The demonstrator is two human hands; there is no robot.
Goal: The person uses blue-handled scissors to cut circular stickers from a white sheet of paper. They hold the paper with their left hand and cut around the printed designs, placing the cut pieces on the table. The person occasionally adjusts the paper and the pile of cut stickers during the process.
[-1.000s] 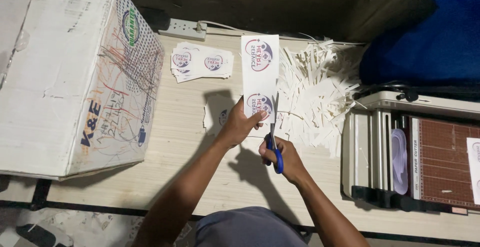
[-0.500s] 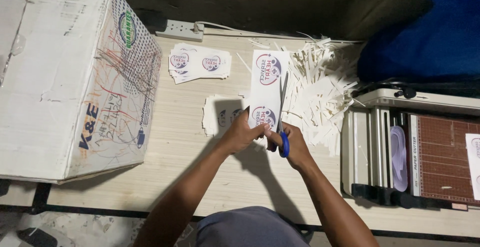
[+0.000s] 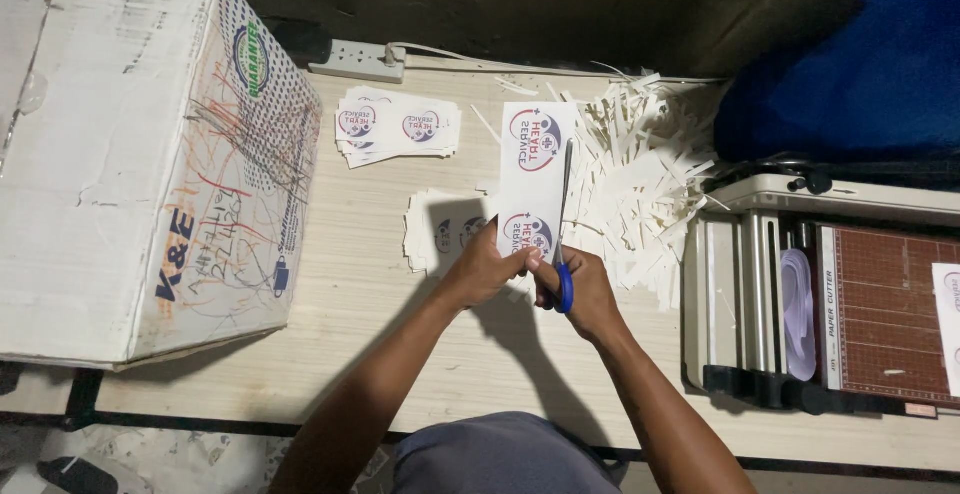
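My left hand (image 3: 484, 271) pinches the near end of a white printed strip (image 3: 533, 179) bearing two round red-and-blue logos. It holds the strip out over the table. My right hand (image 3: 583, 292) grips blue-handled scissors (image 3: 564, 254). Their blades run up along the strip's right edge. A small stack of cut printed sheets (image 3: 440, 230) lies just left of my left hand. A second, fanned stack (image 3: 396, 126) sits farther back on the wooden table (image 3: 350, 314).
A big worn cardboard box (image 3: 140, 154) fills the left side. Many white paper offcuts (image 3: 650, 179) are heaped right of the strip. A paper trimmer (image 3: 830, 294) stands at the right, a power strip (image 3: 357, 58) at the back, blue cloth (image 3: 860, 54) at top right.
The strip has shifted slightly and turned straighter. The scissors' blades now lie farther up along its right edge. Both hands stay in about the same spot.
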